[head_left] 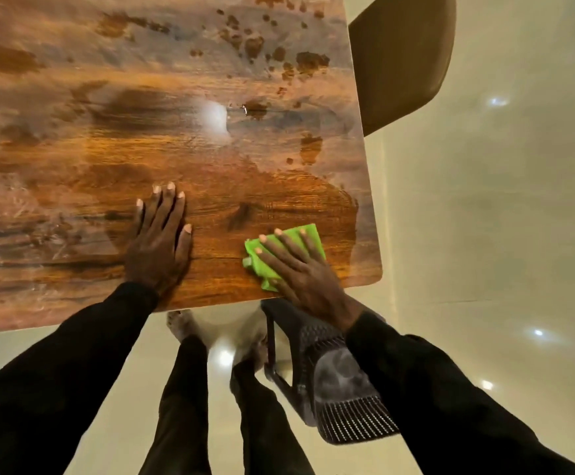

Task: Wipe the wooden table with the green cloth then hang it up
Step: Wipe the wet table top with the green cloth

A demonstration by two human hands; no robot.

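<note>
The wooden table [114, 159] fills the upper left of the head view, its top streaked with wet patches and dark spots toward the far right. A bright green cloth [308, 240] lies folded near the table's near right corner. My right hand [299, 269] presses flat on the cloth with straight, spread fingers. To the left of it, my left hand [159, 241] rests flat on the bare wood, fingers straight, holding nothing.
A dark plastic chair [334, 382] stands under the table's near right corner, beside my legs. Another brown chair [402, 60] stands past the table's right edge at the far side. Glossy cream floor tiles [502, 217] spread to the right.
</note>
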